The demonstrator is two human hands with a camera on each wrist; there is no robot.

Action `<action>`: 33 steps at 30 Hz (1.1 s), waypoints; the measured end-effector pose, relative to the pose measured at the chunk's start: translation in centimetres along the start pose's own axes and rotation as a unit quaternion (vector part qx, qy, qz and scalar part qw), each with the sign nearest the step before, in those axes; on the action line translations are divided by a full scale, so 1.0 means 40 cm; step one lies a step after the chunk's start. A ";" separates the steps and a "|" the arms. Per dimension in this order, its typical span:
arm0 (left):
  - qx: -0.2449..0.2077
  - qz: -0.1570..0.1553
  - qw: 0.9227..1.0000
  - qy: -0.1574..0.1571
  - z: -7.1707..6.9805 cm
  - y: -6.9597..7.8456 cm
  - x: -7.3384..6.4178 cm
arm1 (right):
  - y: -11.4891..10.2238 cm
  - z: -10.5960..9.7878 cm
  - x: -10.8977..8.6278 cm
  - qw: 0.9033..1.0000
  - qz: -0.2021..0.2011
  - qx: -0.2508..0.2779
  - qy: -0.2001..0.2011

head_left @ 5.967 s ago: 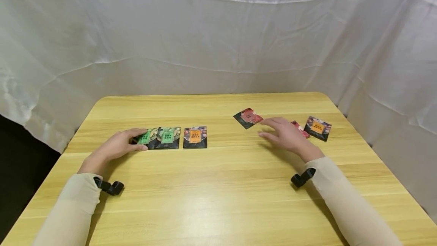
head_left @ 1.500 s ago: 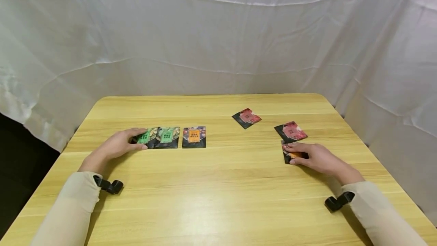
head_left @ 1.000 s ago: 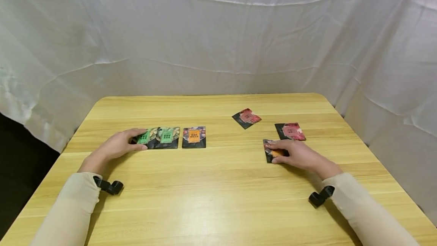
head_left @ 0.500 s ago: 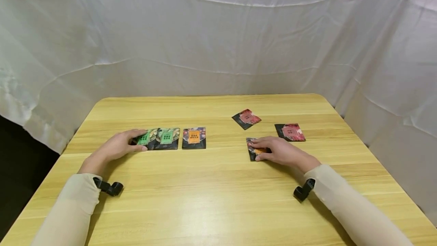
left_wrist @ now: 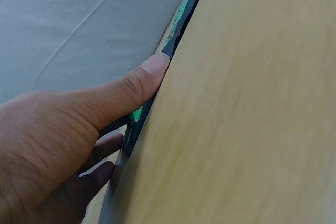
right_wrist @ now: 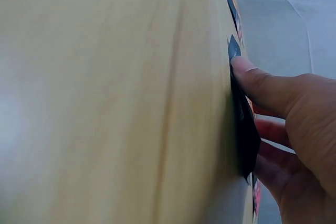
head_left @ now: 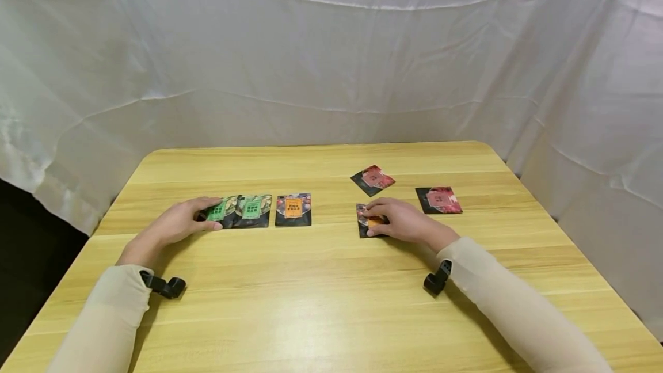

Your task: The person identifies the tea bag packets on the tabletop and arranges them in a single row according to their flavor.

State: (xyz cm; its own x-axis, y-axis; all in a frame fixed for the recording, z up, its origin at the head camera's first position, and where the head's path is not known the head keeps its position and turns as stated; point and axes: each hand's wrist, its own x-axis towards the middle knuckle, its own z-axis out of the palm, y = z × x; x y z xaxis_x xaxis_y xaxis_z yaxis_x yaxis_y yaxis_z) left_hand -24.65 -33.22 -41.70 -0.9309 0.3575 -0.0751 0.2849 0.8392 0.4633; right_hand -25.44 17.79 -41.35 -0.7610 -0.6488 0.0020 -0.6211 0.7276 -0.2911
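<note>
In the head view my left hand [head_left: 178,222] rests at the left end of a row of flat sachets. Its thumb and fingers span the outer green-labelled sachet [head_left: 224,209], covering its left part. A second green-labelled sachet [head_left: 252,212] adjoins it, followed by an orange-labelled sachet [head_left: 293,210] a small gap away. My right hand [head_left: 403,221] grips another orange-labelled sachet [head_left: 362,227] between thumb and fingers, low over the table. In the right wrist view the thumb presses the dark edge of this sachet [right_wrist: 242,124], which bends slightly.
A tilted red-labelled sachet [head_left: 372,180] lies just behind my right hand. Another red-labelled sachet [head_left: 439,200] is farther right. The wooden table [head_left: 290,292] ends at a back edge before a pale hanging cloth [head_left: 321,62].
My right hand has brought the orange-labelled sachet leftward from the right side. The right red-labelled sachet was shifted and now lies straighter. My left hand has stayed in place.
</note>
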 end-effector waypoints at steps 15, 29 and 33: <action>-0.001 -0.004 1.000 -0.001 0.000 0.001 0.000 | -0.041 0.021 0.097 0.999 0.001 0.028 -0.017; -0.001 -0.008 1.000 0.000 0.001 -0.004 -0.004 | -0.061 0.038 0.165 0.999 -0.016 0.041 -0.011; -0.007 -0.007 1.000 0.000 0.001 -0.003 0.000 | -0.066 0.036 0.176 0.999 -0.005 0.044 -0.014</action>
State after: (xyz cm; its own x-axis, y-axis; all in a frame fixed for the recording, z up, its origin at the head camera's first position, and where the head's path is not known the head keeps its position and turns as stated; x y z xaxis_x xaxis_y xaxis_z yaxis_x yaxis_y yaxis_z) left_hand -24.68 -33.31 -41.79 -0.9351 0.3449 -0.0817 0.2680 0.8389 0.4737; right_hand -28.90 10.97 -41.96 -0.7485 -0.6628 -0.0204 -0.6092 0.6995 -0.3735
